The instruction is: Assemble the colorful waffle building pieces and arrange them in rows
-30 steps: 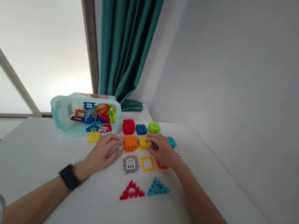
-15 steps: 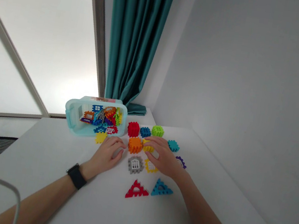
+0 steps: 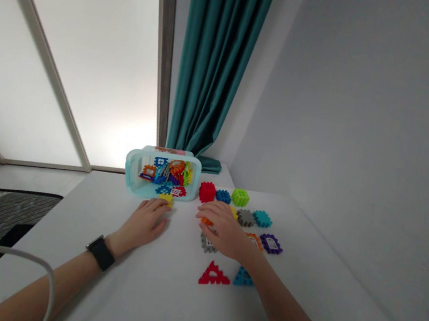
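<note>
My left hand (image 3: 141,226) rests low over the white table, its fingers reaching the near edge of a yellow toothed square block (image 3: 167,198); the thumb stands apart. My right hand (image 3: 225,230) curves over a stack of orange toothed square blocks (image 3: 207,221), a bit of orange showing between thumb and fingers. Partly under that hand lie a grey window piece (image 3: 208,242), an orange window piece (image 3: 255,240) and a yellow stack (image 3: 234,212). Closer to me are a red triangle block (image 3: 215,275) and a blue triangle block (image 3: 243,277), the latter partly behind my forearm.
A pale blue bin (image 3: 133,183) on its side holds mixed blocks. Behind my right hand sit red (image 3: 207,192), dark blue (image 3: 223,196) and lime (image 3: 240,197) stacks. Grey (image 3: 245,218), teal (image 3: 263,218) and purple window (image 3: 271,244) pieces lie rightward. A cable (image 3: 20,253) crosses lower left.
My left hand has moved away from the orange stack to the yellow block by the bin. My right hand has shifted left from the yellow stack onto the orange one. The view has turned left.
</note>
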Tool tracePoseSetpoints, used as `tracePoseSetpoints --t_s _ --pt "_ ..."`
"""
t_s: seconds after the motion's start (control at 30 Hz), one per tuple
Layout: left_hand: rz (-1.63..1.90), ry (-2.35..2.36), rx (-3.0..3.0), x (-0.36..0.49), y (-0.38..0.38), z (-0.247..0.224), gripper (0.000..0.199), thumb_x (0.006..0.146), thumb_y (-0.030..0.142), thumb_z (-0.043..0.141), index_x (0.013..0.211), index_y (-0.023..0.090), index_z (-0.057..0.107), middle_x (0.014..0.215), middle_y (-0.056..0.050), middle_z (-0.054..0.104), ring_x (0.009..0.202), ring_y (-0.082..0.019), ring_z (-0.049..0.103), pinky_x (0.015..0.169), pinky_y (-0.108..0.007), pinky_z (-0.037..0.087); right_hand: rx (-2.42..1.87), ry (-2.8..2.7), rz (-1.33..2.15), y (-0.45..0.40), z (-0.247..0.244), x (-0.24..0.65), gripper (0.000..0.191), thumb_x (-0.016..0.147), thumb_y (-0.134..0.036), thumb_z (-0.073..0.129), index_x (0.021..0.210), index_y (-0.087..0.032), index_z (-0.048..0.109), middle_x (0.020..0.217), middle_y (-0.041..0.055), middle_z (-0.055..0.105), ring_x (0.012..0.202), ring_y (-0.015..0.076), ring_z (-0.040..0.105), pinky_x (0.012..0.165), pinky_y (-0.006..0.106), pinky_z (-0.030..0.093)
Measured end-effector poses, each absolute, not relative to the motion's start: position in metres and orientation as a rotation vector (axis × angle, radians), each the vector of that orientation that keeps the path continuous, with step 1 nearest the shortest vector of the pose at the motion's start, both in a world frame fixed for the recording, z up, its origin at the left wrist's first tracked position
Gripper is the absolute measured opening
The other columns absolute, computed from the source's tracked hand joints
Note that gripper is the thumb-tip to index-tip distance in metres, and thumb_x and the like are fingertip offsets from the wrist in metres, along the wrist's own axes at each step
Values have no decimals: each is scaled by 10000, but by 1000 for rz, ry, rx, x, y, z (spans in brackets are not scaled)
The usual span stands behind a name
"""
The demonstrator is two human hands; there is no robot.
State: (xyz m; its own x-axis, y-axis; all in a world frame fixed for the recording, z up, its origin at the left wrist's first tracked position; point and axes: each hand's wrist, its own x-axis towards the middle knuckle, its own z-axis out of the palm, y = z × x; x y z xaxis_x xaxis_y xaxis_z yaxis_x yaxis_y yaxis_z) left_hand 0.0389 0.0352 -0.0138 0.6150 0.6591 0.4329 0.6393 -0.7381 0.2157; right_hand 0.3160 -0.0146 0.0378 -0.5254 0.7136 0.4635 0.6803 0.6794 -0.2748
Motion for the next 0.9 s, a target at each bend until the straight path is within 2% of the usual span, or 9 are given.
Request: tracePoseSetpoints --t_s 0.23,0.43,0.63,0.9 --pt "685 1212 2775 2 25 -20 359 918 241 520 1271 208 577 1321 -133 596 1210 -300 554 990 -481 473 -1090 -2487 139 -5 33 275 190 948 -216 565 1111 -200 663 1215 97 681 1153 250 590 1023 447 429" --pt "704 1293 2692 -4 22 -22 281 925 243 512 1184 202 614 1208 -111 645 1152 -280 576 972 -460 472 -1241 -2561 158 21 17 243 262 921 -200 606 1180 -189 648 1238 103 673 1195 264 573 1037 439 418" --pt "696 1216 2700 -7 19 -22 266 905 245 550 1156 216 634 1183 -100 656 1134 -275 581 949 -446 482 -1400 -2567 -76 47 13 218 308 920 -206 607 1227 -188 607 1307 126 615 1243 285 534 998 433 431" --pt "673 1177 2699 -13 21 -24 280 900 242 563 1171 218 630 1232 -101 641 1168 -277 568 974 -452 477 -1593 -2441 -176 65 5 203 356 899 -289 649 1221 -160 568 1241 184 586 1211 344 508 987 475 416"
